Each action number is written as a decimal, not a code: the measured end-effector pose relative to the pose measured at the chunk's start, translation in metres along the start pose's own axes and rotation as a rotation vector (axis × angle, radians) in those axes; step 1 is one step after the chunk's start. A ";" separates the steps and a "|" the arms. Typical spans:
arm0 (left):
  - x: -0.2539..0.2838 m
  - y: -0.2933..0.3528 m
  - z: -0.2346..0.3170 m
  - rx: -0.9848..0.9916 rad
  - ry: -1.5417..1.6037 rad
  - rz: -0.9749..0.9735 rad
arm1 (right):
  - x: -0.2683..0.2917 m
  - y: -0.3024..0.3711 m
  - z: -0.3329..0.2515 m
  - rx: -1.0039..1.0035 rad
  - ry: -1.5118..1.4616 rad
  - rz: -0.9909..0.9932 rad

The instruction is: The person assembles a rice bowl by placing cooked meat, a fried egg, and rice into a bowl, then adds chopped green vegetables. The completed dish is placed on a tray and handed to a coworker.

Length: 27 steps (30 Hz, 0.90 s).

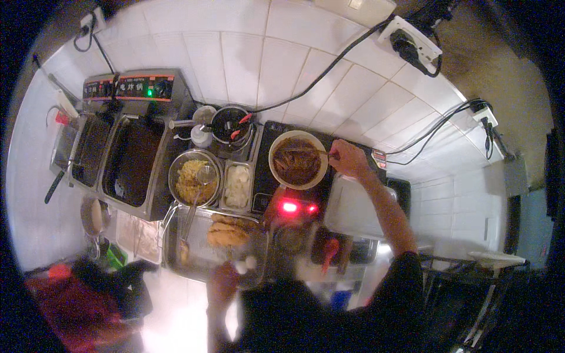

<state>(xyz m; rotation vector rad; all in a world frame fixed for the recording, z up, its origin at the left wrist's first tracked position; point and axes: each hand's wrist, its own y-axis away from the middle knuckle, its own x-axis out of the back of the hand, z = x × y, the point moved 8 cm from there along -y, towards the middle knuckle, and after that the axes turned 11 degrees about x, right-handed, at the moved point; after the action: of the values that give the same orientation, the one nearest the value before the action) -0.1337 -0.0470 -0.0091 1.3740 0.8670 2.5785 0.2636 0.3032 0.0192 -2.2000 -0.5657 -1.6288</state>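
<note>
My right hand [348, 159] is closed around the handle of a thin utensil at the right rim of a pale round pot [323, 170]. The utensil's far end lies in thick brown sauce [297, 162], so its kind is hidden. Underneath the pot is a black induction cooker with glowing red lights [289, 207]. Low in the view, my left hand [223, 283] is at the front edge of a metal tray [194, 267], its fingers smeared by motion. Two small whitish round shapes [251, 262] show beside it, too blurred to name. Golden fried pieces [228, 232] lie in the tray.
On the left stands a double deep fryer [134, 159] with dark oil. Between it and the cooker are a bowl of yellow food [195, 182] with a ladle, a container of white pieces [238, 185] and a dark pot [231, 125] with a red-handled utensil. Cables [329, 67] cross the tiled wall.
</note>
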 end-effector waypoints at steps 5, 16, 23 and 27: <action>0.009 -0.004 0.001 0.091 0.224 -0.013 | 0.008 -0.001 0.003 -0.066 -0.001 -0.087; 0.008 -0.008 -0.004 0.074 0.255 0.081 | 0.004 0.006 0.009 -0.077 -0.022 -0.167; 0.002 -0.013 -0.014 0.017 0.256 0.097 | 0.007 0.012 0.007 -0.095 -0.044 -0.111; 0.006 -0.012 -0.007 -0.021 0.262 0.128 | 0.012 -0.012 -0.002 -0.061 -0.056 -0.068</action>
<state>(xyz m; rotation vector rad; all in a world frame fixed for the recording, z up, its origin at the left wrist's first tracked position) -0.1447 -0.0378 -0.0139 1.1371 0.8057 2.9047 0.2595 0.3136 0.0312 -2.3005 -0.6204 -1.6433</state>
